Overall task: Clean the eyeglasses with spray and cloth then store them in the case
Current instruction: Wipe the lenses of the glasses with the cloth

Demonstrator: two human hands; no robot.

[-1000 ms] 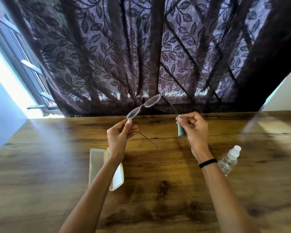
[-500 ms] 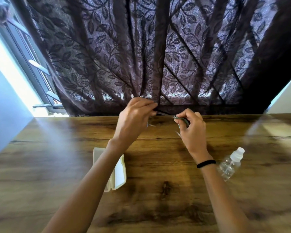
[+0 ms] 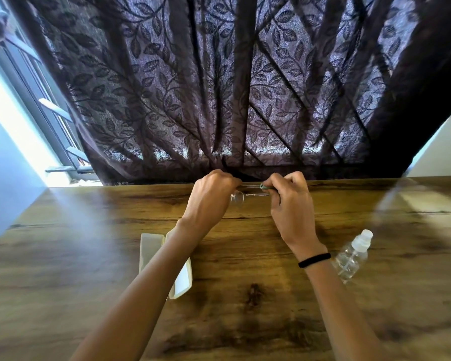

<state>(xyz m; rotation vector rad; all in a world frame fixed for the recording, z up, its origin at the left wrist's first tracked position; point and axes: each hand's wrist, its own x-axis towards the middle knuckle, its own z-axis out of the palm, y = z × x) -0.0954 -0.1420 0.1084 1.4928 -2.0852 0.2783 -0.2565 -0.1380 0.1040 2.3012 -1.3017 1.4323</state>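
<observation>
Glasses [image 3: 241, 196] held off the table [image 3: 245, 321] at its far edge, long axis left-right. Left hand [image 3: 211, 196] pinches the frame; right hand [image 3: 290, 201] pinches cloth [image 3: 264, 187] onto it. Open case [image 3: 151, 246] lies near-left, closest to the left hand.

The eyeglasses [image 3: 248, 196] are held between the left hand [image 3: 211, 201] and the right hand [image 3: 292, 204], above the counter's [image 3: 63, 256] far side. The case [image 3: 151, 246] lies open under the left forearm; the spray bottle [image 3: 353, 256] lies right of the right wrist. The curtain [image 3: 219, 87] hangs behind the counter.
</observation>
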